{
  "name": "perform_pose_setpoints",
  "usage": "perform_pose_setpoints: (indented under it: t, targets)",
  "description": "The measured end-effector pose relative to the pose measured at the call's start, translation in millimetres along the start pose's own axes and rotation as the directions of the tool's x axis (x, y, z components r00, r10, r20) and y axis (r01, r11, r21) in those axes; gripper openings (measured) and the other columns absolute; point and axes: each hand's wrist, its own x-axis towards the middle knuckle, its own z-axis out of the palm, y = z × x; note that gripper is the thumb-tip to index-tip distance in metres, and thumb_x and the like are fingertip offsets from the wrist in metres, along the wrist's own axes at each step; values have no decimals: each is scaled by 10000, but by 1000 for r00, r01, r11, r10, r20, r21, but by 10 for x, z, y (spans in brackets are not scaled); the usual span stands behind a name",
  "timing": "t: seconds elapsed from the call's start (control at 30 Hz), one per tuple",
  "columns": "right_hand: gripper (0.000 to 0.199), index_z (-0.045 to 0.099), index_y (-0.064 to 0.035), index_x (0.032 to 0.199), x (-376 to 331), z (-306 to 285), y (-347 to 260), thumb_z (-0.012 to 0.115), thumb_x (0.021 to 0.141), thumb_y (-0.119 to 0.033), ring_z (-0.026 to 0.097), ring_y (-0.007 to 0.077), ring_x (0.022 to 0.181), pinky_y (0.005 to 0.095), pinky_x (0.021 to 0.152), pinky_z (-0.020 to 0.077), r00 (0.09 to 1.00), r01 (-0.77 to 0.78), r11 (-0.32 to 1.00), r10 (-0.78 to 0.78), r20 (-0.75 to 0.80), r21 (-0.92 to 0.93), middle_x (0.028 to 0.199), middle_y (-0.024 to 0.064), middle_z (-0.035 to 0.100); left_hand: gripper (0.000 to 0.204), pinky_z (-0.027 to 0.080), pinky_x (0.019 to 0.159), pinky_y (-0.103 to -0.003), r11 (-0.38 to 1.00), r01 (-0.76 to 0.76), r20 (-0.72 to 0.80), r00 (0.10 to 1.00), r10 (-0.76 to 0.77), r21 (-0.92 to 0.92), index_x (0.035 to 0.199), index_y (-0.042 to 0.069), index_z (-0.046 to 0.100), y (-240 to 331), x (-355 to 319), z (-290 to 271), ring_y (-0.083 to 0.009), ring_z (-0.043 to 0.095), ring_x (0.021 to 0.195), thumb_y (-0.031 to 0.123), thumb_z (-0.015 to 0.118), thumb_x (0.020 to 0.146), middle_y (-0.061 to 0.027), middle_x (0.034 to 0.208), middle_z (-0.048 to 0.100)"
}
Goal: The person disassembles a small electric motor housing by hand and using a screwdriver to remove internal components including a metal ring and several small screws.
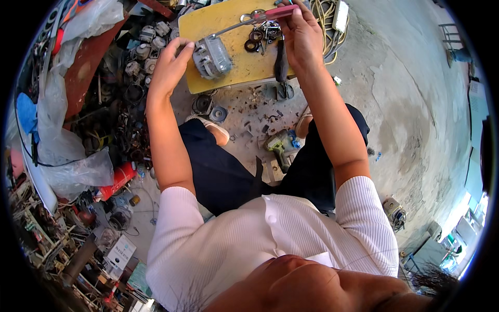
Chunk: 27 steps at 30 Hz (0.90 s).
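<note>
A red-handled screwdriver [275, 13] is gripped in my right hand [304, 39], its long shaft slanting down and left. The shaft's far end reaches the upper left edge of a grey, ribbed metal motor housing [213, 58]. This housing rests on a yellow board [239, 73]. At its left side my left hand [173, 65] has thumb and fingers closed at the edge, by the screwdriver's end; some fingertips are hidden. Dark rings [253, 41] and small metal parts lie right of the housing, and a black-handled tool [281, 61] sits at the board's front edge.
Heaped motor parts [148, 39] and plastic sheeting [62, 125] crowd the left. A green power tool [278, 148] lies on the floor between my feet, with a round metal part [219, 114] near the board. Coiled cable and a white power strip [340, 16] are at far right.
</note>
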Motion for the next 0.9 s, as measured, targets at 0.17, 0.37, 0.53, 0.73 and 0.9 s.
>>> perform_pose_setpoints:
  t: [0.17, 0.37, 0.53, 0.73, 0.9]
  targets:
    - [314, 511, -103, 1319, 46, -45, 33, 537, 1017, -185, 627, 147, 942, 262, 785, 523, 1000, -5, 1000, 5, 1, -17, 1071, 38, 634, 227, 394, 808, -237, 999, 51, -18, 999, -51, -2, 1096, 98, 610, 16, -14, 16, -68, 493, 909, 295, 572, 990, 22, 961, 599]
    - [305, 512, -114, 1309, 22, -42, 53, 547, 1009, -157, 603, 155, 1040, 280, 901, 498, 1000, 11, 997, -12, 11, 71, 1127, 39, 613, 250, 386, 740, -241, 997, 74, -25, 997, -73, 19, 1107, 108, 607, 99, -40, 46, -77, 470, 829, 326, 561, 993, 32, 906, 590]
    - [291, 541, -140, 1258, -33, 70, -9, 563, 1010, -290, 594, 119, 956, 264, 831, 479, 994, -81, 995, 76, -83, -61, 1056, 11, 620, 284, 384, 726, -244, 998, 66, -31, 997, -66, -17, 1149, 113, 593, -6, -22, 54, -80, 456, 820, 351, 548, 1000, 22, 938, 591]
    - [293, 549, -96, 1271, 15, 19, -15, 585, 999, -198, 620, 114, 902, 237, 773, 498, 997, 8, 999, -12, -72, -49, 1045, 15, 641, 369, 427, 871, -278, 996, -93, -29, 995, 93, 1, 1264, 106, 577, -290, 156, 79, -133, 564, 1035, 369, 543, 1006, -43, 1134, 638]
    - [292, 553, -97, 1278, 1, -2, -1, 579, 998, -180, 628, 115, 908, 232, 785, 505, 999, -22, 1000, 21, -39, -22, 1088, 25, 649, 317, 452, 801, -292, 995, -89, -110, 990, 83, -49, 1079, 14, 623, -141, 148, 114, -118, 570, 904, 313, 553, 1000, -54, 965, 651]
